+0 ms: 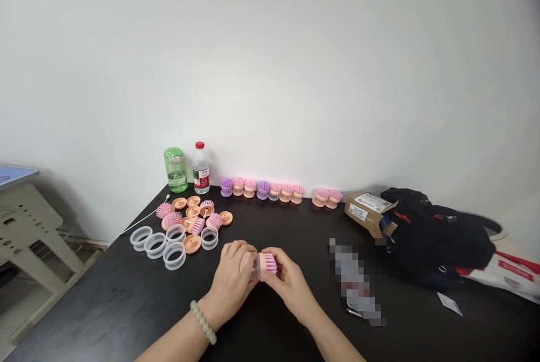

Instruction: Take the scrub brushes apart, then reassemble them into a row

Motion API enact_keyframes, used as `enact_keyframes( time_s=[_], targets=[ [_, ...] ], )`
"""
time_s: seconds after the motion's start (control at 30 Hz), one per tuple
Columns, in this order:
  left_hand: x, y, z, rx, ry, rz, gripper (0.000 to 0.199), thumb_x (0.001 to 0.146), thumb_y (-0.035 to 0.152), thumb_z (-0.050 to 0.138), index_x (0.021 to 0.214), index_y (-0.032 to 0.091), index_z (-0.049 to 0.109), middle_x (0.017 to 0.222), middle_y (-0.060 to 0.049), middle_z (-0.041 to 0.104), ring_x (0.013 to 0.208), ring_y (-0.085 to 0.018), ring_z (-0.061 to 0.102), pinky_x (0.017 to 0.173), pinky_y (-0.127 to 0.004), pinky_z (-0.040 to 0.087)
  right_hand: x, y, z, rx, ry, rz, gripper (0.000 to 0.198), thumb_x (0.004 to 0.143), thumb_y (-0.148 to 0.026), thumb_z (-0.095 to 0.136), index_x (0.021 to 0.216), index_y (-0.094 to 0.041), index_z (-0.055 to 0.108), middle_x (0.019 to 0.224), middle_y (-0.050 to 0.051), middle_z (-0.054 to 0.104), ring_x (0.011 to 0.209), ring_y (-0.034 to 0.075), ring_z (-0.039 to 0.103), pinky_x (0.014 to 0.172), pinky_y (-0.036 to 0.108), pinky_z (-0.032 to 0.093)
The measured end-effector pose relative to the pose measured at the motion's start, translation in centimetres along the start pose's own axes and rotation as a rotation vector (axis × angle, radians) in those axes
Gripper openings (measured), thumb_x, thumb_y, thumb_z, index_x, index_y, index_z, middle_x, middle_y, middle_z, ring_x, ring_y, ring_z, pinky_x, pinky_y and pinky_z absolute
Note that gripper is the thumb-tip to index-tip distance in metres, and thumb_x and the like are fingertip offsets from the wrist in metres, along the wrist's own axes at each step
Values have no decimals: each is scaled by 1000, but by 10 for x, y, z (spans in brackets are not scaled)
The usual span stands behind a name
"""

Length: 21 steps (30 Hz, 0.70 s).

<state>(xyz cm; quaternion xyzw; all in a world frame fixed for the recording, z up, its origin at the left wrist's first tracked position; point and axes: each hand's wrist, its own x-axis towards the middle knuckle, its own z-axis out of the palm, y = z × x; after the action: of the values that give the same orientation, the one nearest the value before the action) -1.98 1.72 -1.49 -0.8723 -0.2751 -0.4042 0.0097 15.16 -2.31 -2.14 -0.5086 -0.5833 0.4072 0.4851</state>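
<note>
Near the front middle of the black table, both my hands close around a scalp brush [269, 263] with pink bristles and a peach base. My right hand [291, 280] grips it at the bristle end. At its other end, my left hand [236, 272] is wrapped round a part with a translucent ring [255, 269]; most of that side is hidden by the fingers. To the left lie several clear plastic rings [174, 256], round peach caps [192, 244] and loose pink bristle heads [171, 220].
Along the white wall stands a row of pink and purple brushes [264, 190]. A green bottle [176, 170] and a red-capped water bottle [201, 169] are at the back left. On the right lie a brown package [367, 210], a dark bag [439, 244], a blurred-out item [356, 283] and a card [450, 303].
</note>
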Motion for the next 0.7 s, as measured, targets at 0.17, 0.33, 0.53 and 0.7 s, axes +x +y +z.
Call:
enact_keyframes(
  time_s=[0.17,0.33,0.53,0.7],
  targets=[
    [1,3,2,-25,-67,-126,17,78,14,68,86,20,55,83,-3,60,75,-22,56,65,-34,48,-5,-9,-6,-249,-2,-236,29,76,-14,67,102,-25,63,104,5,66,97,25,63,87,38,53],
    [2,-6,2,-85,-111,-225,24,72,20,77,86,20,57,82,-2,60,74,-20,57,62,-31,49,-5,0,-13,-316,-30,-258,68,72,-17,75,134,-30,51,141,9,50,128,30,50,106,48,44],
    [-3,-7,5,-68,-67,-81,26,78,21,75,97,21,57,101,-7,64,84,-23,60,73,-37,51,0,-2,-22,-317,-76,-87,30,80,-24,70,110,-27,66,107,6,68,101,26,65,94,43,51],
    [-8,-7,7,-41,-45,-102,32,78,17,75,102,20,55,112,-10,61,97,-26,60,81,-41,52,-3,-6,-25,-196,-92,-78,75,69,-19,78,137,-33,50,145,7,51,129,29,52,107,47,43]
  ],
)
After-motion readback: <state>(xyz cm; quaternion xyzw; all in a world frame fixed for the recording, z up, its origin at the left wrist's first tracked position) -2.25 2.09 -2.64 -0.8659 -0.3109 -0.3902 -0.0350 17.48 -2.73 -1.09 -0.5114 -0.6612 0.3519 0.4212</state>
